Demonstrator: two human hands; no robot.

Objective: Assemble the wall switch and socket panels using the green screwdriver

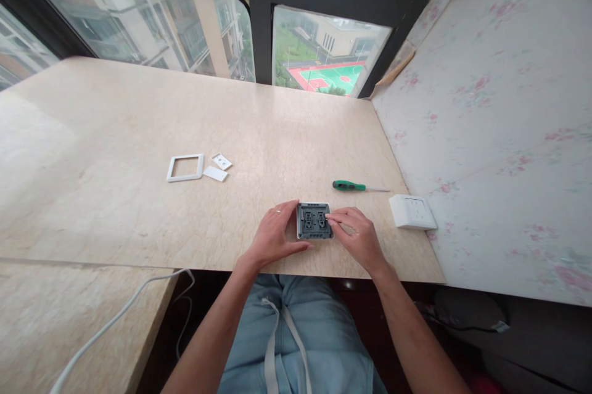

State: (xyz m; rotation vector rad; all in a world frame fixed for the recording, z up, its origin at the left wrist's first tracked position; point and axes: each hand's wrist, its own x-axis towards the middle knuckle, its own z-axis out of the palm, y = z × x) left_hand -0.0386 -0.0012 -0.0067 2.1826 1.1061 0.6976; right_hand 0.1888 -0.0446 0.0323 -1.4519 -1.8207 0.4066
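Observation:
A square light switch (314, 233) with its dark inner frame uncovered lies on the stone sill near the front edge. My left hand (276, 233) grips it from the left, fingers at the upper left corner and thumb along the near side. Above the switch's right edge, my right hand (356, 232) is closed in a pinch, fingertips by the right-hand fixing hole. Whatever is between those fingertips is too small to make out. Beyond my right hand lies a screwdriver (350, 185) with a green and black handle, its shaft pointing right.
A white cover frame (202, 167) and two white rocker plates, one face down (221, 161) and one flat (216, 174), lie to the left. A white wall box (413, 212) stands at the papered wall on the right. A white cable (124, 301) crosses the lower left surface.

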